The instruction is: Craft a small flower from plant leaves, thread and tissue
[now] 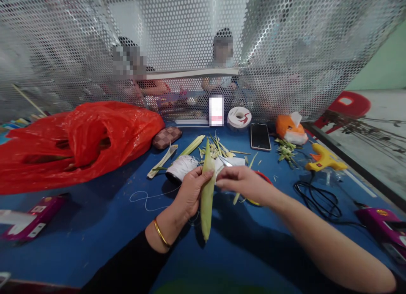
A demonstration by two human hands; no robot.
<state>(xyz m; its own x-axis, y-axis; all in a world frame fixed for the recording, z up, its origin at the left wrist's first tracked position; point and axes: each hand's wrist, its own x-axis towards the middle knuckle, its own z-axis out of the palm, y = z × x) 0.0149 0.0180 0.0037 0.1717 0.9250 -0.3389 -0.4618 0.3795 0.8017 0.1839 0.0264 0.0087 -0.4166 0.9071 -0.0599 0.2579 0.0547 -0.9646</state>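
My left hand (pixel 190 190) is closed around a long, pale green corn husk (pixel 207 201), thumb across its front, pointed tip upward. Close by on the right, my right hand (pixel 236 180) has its fingers pinched together beside the husk; what they hold, if anything, is hidden. Behind that hand, a scissor blade (pixel 225 161) and red and yellow handle loops show partly. A spool of white thread (pixel 183 168) lies left of the husk, with loose thread (pixel 146 197) curling over the blue table (pixel 104 226). Husk scraps (pixel 218 149) lie beyond my hands.
A red plastic bag (pixel 79 142) and checkered pouch (pixel 167 137) lie left. Behind are a ribbon roll (pixel 239 117), a phone (pixel 260 137) and orange tissue pack (pixel 290 128). A yellow glue gun (pixel 325 158) and its cord lie right. Two people sit beyond the perforated screen (pixel 187 36).
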